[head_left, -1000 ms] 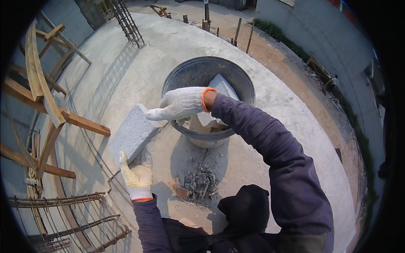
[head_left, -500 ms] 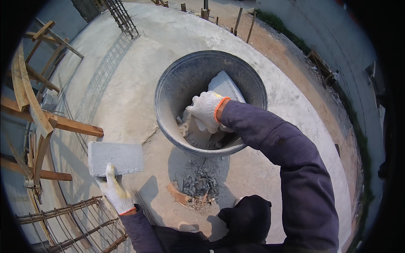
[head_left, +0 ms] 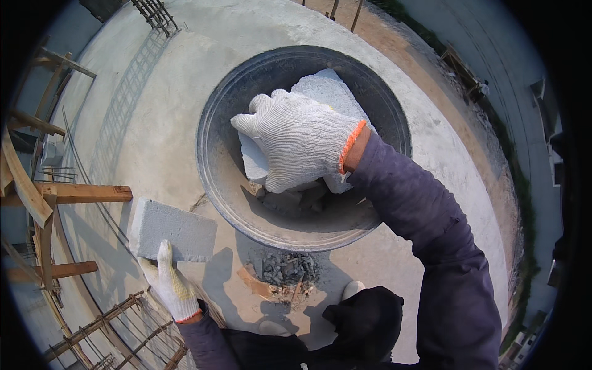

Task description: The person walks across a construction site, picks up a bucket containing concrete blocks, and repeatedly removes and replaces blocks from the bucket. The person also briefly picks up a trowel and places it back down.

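Note:
My left hand, in a white knit glove, grips a pale grey concrete block by its lower edge, thumb on its face. This rectangular block is held tilted over the concrete floor. My right hand, gloved the same way, is over the mouth of a round black bucket. Its fingers are closed round a chunk of grey block, mostly hidden under the glove. Behind that hand, a larger broken block piece leans in the bucket, with smaller fragments at the bottom.
Grey rubble and a reddish-brown shard lie between the bucket and my feet. Timber beams jut in from the left, with tied rebar at the lower left. A rebar column stands at the far left.
My right hand has risen from inside the bucket, bringing up a chunk of block. The left hand's block has tilted, its right end lower. The view has shifted closer to the bucket.

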Motion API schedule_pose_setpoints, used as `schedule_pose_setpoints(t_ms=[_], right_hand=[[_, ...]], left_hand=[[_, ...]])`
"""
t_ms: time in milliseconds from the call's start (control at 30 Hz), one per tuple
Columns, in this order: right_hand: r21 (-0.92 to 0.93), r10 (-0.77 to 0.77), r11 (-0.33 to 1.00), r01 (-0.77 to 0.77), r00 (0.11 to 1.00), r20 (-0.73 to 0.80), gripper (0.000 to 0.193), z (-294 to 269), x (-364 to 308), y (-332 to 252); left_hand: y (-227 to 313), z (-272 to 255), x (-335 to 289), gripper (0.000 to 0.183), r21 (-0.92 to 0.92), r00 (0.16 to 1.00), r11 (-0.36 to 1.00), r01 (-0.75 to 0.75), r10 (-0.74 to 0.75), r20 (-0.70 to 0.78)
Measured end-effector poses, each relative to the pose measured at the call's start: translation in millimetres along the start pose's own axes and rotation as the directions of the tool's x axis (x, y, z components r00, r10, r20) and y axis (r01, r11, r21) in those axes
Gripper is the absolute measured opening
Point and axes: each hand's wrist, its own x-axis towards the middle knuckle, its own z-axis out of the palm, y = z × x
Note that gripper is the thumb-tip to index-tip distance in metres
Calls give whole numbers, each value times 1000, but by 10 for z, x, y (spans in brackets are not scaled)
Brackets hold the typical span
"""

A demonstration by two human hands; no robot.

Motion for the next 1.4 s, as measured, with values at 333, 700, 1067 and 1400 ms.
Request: schedule_pose_setpoints(t_ms=[333,700,1067,1400], right_hand=[[60,156,987,-150,796,-585,101,-99,-60,652],[236,306,946,-221,847,-435,108,-100,-51,674],[281,370,920,-275,847,-382,114,-233,-137,276],[900,859,320,296,310,-408,92,-347,-2588,-114]], left_hand=[[-37,114,-4,53,13,1000,1000,25,-26,1],[20,92,-117,55,-1,1000,1000,-18,18,18],[178,-300,-334,56,76,998,997,23,-27,55],[-317,-767,-160,57,308,975,948,82,-140,171]])
